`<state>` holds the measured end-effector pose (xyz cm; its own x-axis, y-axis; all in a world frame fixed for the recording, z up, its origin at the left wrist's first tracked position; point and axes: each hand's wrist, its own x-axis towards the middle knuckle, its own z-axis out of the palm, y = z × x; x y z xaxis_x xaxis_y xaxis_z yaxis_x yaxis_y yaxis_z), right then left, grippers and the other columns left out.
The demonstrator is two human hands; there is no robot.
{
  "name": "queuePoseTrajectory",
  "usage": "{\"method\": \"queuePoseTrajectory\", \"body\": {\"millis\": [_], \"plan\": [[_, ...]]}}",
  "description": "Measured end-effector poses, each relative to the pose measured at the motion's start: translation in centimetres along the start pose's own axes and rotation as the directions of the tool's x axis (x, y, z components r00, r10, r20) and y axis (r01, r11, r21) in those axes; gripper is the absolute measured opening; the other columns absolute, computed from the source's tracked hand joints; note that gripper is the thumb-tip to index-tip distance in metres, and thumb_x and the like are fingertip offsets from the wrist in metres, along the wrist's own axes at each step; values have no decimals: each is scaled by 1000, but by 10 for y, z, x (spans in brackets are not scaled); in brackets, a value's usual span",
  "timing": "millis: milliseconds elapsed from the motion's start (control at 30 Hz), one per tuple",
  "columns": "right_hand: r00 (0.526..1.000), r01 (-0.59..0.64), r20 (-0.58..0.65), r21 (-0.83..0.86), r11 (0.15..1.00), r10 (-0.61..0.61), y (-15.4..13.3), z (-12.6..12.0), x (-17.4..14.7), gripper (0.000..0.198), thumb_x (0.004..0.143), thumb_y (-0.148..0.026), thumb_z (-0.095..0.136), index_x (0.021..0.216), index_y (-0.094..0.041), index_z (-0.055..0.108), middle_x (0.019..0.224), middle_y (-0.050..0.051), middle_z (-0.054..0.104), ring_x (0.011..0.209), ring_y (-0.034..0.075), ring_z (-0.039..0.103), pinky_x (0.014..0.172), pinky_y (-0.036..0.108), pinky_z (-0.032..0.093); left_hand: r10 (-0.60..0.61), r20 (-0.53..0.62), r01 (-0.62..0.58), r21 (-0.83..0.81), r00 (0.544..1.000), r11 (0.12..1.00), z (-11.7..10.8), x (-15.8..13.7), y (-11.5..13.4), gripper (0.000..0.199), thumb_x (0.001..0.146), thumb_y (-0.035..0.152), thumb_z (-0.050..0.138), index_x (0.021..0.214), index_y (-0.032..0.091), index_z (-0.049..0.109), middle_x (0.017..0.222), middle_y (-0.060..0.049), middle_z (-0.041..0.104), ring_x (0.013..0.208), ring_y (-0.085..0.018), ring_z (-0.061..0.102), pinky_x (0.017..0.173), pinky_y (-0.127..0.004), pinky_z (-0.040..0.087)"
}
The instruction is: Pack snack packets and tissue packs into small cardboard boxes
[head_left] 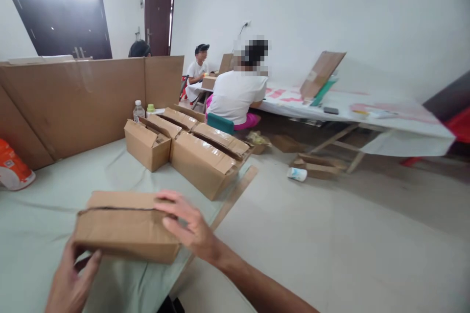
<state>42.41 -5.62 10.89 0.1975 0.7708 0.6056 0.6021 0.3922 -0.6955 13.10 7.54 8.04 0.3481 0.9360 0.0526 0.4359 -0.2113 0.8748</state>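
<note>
A brown cardboard box (pixel 128 230) lies in front of me on the pale green table cover, its two top flaps meeting at a dark seam. My left hand (pixel 75 271) grips its lower left end, the thumb at the front and the other fingers partly hidden behind the corner. Across the right end of the top, my right hand (pixel 189 225) holds the box with fingers and thumb bent over the flaps. Just beyond stand several similar cardboard boxes (pixel 201 161), side by side, some with flaps slightly raised and clear tape on top.
An upright cardboard panel (pixel 81 107) borders the table's far side. An orange and white container (pixel 14 166) is at left; a clear bottle (pixel 138 110) stands behind the boxes. The table edge runs along my right. Co-workers (pixel 238 95) sit beyond, by a white-covered table (pixel 396 127).
</note>
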Motion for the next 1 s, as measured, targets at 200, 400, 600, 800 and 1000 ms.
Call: {"method": "queuePoseTrajectory", "body": {"millis": [200,400,600,800,1000], "plan": [[878,-312,-445,-256,915,176,44,-67,-28,53,99,-41,61,149,-23,54,153,14,57,144,29,52,120,54,42,365,288,-342,-128,885,931,158,70,56,101,86,41,64,164,16,7,174,-24,10,160,-40,21,118,-56,46],[868,-245,-497,-453,857,-15,68,-64,-24,54,105,-38,50,155,-20,45,155,18,52,147,30,48,119,57,41,434,523,-492,-33,734,870,223,58,38,110,77,26,70,166,13,7,175,-24,10,162,-41,10,129,-62,21],[874,-248,-480,-568,784,-72,76,-49,-12,50,107,-36,43,155,-23,44,152,18,56,144,32,50,117,60,40,396,597,-564,116,698,818,221,62,32,114,81,25,66,167,10,-6,174,-25,4,162,-40,10,130,-62,20],[868,-256,-490,-576,776,-78,59,-54,-33,58,106,-36,46,162,-23,34,160,19,47,147,34,46,115,62,40,380,731,-684,162,567,711,196,33,30,79,91,27,64,163,20,33,172,-17,24,160,-38,21,130,-67,10],[942,28,-256,-586,810,-218,23,-22,-38,34,100,-22,54,131,-26,66,159,12,50,148,35,45,116,59,41,396,829,-746,39,396,665,151,-48,19,69,88,38,72,153,25,52,172,-14,27,160,-38,23,130,-64,12]]}}
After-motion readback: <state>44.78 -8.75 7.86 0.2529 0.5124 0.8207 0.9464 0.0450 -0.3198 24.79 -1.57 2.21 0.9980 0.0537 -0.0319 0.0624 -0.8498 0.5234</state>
